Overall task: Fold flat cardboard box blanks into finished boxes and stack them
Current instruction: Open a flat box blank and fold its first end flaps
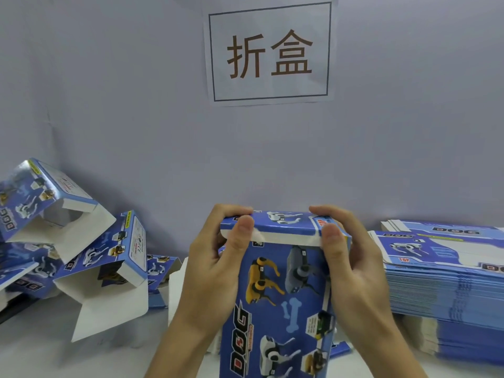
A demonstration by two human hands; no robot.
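- Nearest the camera, at centre, a blue box [278, 304] printed with robot dogs and the word DOG stands upright, its lower end cut off by the bottom edge of the view; what is inside cannot be seen.
- Both hands clamp its top end: the left hand [218, 257] curls round the top left corner, thumb on the near face and fingers over the top flap.
- Opposite, the right hand [346, 255] grips the top right corner the same way, thumb pressed on the white flap edge and fingers curled over the lid.
- To the right, just beside the right forearm, a tall stack of flat blanks [447, 285] lies on the white table [41, 350], printed sides up.
- To the left, a heap of folded boxes [81, 241] lies tumbled, several tilted with open ends facing the camera; their white insides show nothing in them.
- Behind the held box, another box [163, 268] with a raised white flap is partly hidden.
- Farthest back, a paper sign [270, 53] with two brown characters inside a dark frame hangs on the pale grey wall [122, 91].
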